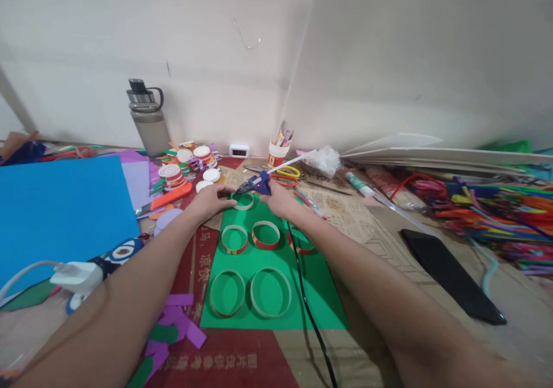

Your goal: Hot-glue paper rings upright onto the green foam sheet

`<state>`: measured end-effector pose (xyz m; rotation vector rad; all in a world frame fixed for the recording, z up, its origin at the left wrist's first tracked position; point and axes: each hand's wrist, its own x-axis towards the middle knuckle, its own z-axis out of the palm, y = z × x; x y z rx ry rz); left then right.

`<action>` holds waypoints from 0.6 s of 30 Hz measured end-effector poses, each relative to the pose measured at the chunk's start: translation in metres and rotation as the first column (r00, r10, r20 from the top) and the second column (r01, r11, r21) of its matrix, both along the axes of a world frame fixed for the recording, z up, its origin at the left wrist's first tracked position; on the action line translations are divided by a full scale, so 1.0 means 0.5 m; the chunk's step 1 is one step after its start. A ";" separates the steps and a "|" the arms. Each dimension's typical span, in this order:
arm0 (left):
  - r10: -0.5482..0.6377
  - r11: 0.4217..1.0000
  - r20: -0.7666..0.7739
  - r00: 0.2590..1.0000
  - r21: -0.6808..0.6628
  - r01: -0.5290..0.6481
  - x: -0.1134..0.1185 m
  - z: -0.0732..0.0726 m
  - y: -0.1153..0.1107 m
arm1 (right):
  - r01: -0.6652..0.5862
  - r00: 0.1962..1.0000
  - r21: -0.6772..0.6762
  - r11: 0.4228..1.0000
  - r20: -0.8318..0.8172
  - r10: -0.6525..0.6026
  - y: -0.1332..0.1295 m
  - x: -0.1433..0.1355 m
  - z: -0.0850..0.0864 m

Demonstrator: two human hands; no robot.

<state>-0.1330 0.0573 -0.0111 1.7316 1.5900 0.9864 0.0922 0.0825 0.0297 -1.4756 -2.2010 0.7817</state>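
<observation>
My right hand [280, 200] is wrapped round a blue hot glue gun [260, 183], with a pale glue stick [290, 162] poking out of its back end. The gun's nozzle points left, over a paper ring [244, 206] at the far edge of a green sheet [276, 322]. Thumb and fingers of my left hand [211, 201] pinch the left side of that ring. Several more rings cut from paper cups stand on the sheet, among them a red-edged ring [265, 244] and a larger white ring [271, 315]. My right forearm partly covers another ring [302, 251].
The gun's black cord [307, 304] runs across the sheet toward me. A box cutter [166, 198], decorated cup pieces [171, 176] and blue sheets [64, 209] lie left. Scissors [287, 172], a pencil cup [277, 154], a phone [451, 274] and pipe cleaners [505, 209] are beyond and right.
</observation>
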 end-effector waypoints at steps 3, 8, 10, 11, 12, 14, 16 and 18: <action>-0.004 1.000 -0.016 1.000 0.008 0.004 -0.003 -0.003 0.001 | 0.009 1.000 0.045 0.999 0.004 -0.009 0.001 0.004 -0.001; 0.019 1.000 -0.064 0.998 0.008 -0.019 -0.006 -0.007 0.005 | -0.027 0.988 0.141 0.990 0.155 0.005 -0.021 0.009 0.022; 0.019 1.000 -0.075 0.997 0.007 -0.019 -0.006 -0.008 0.006 | -0.049 0.971 0.186 0.981 0.240 0.003 -0.041 0.005 0.043; 0.017 1.000 -0.079 0.997 0.003 -0.017 -0.006 -0.008 0.006 | -0.060 0.958 0.201 0.978 0.287 0.000 -0.053 0.002 0.055; 0.012 1.000 -0.083 0.996 0.001 -0.012 -0.006 -0.007 0.006 | -0.064 0.943 0.224 0.972 0.332 -0.014 -0.064 -0.002 0.065; 0.006 1.000 -0.097 0.995 0.002 -0.006 -0.006 -0.005 0.004 | -0.095 0.903 0.241 0.966 0.428 -0.018 -0.083 -0.009 0.081; 0.010 1.000 -0.115 0.993 0.003 -0.010 -0.005 -0.002 0.001 | -0.137 0.869 0.271 0.953 0.494 -0.016 -0.094 -0.014 0.088; 0.017 1.000 -0.112 0.994 -0.001 -0.017 -0.005 0.000 -0.001 | -0.172 0.848 0.307 0.936 0.530 -0.018 -0.101 -0.018 0.089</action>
